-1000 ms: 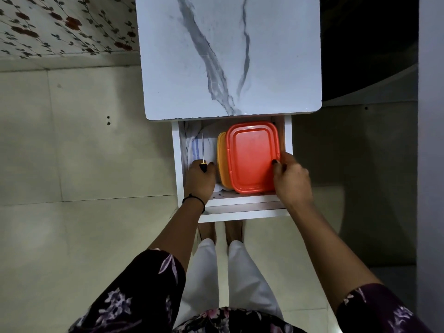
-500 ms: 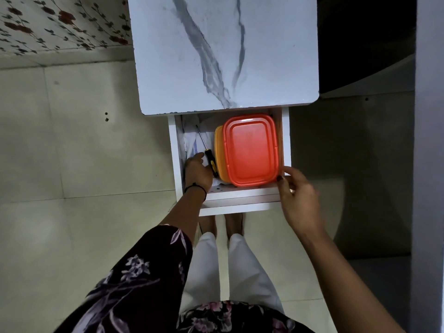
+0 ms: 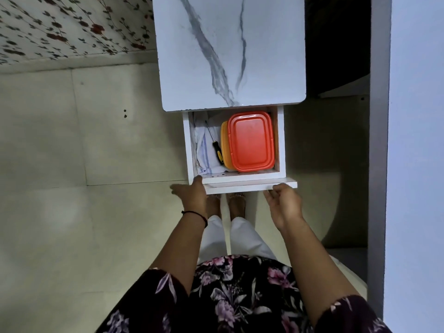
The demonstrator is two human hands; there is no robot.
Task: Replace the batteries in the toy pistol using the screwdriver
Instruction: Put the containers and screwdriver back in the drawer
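Pale floor (image 3: pixel 72 152) tiles fill most of the view, w/ flowered wallpaper (image 3: pixel 60 27) at the far left corner. On the floor stands a small unit w/ a white marble-look worktop (image 3: pixel 230 54), grey veins across it. Under the worktop a white drawer (image 3: pixel 281 145) is pulled out toward the person.

Inside the drawer, left part: a white cloth (image 3: pixel 201 145) w/ a blue stripe. The screwdriver (image 3: pixel 217 150) lies on this cloth, black & yellow handle toward the person, thin shaft pointing away & a bit left. Handle is just beside an orange box (image 3: pixel 224 145), maybe touching it. A box w/ a red lid (image 3: pixel 251 140) sits on top of the orange one & takes the right part of the drawer.

Left hand (image 3: pixel 192 191) is at the front left corner of the drawer: one fingertip rests on the corner, thumb is spread out to the left, other fingers are hidden. It holds nothing. A black band (image 3: pixel 194 213) is round this wrist.

Right hand (image 3: pixel 284 203) is at the right end of the drawer front, fingers bent just below its edge. I cannot tell if they grip the front or only touch it.

Both hands are apart from the screwdriver. Below the drawer front two feet (image 3: pixel 236 203) & white trousers (image 3: pixel 242 236) show, and dark flowered sleeves (image 3: pixel 149 304) at the near edge.
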